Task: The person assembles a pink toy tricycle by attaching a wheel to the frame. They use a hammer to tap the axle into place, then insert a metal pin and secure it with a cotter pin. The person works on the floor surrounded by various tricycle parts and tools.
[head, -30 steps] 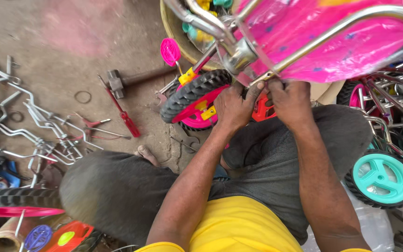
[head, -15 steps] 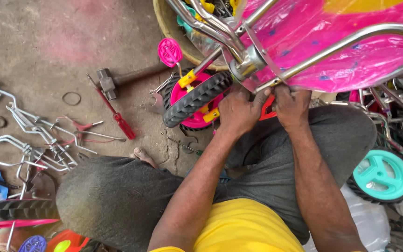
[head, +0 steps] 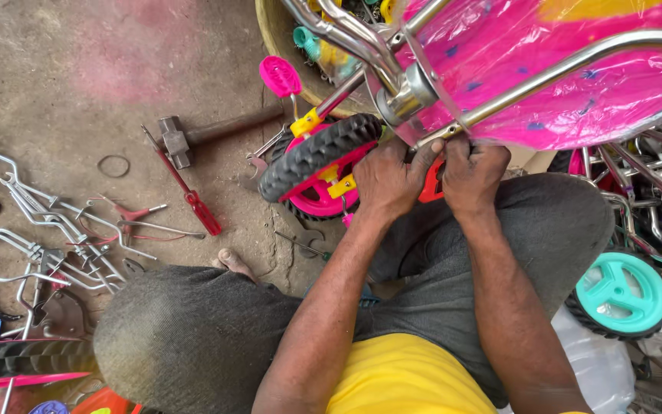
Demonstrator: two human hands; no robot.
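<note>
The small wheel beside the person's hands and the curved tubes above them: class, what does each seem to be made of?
Small wheel: black tyre looks like matte rubber with moulded tread; the pink hub looks like glossy plastic. Curved tubes: probably chromed steel, given the mirror-bright highlights. Both hands, left hand and right hand, work just below them.

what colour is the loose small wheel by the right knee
Teal plastic hub in a black rubber tyre, clearest in the head view.

A single camera, worn on the person's head, looks steeply down and close over their own lap. Taking the small black-tyred wheel (head: 319, 165) as the centre, the arms enter from the bottom edge below it, the concrete floor (head: 78, 69) spreads to its left, and the pink bicycle frame (head: 545, 69) fills the top right.
</note>
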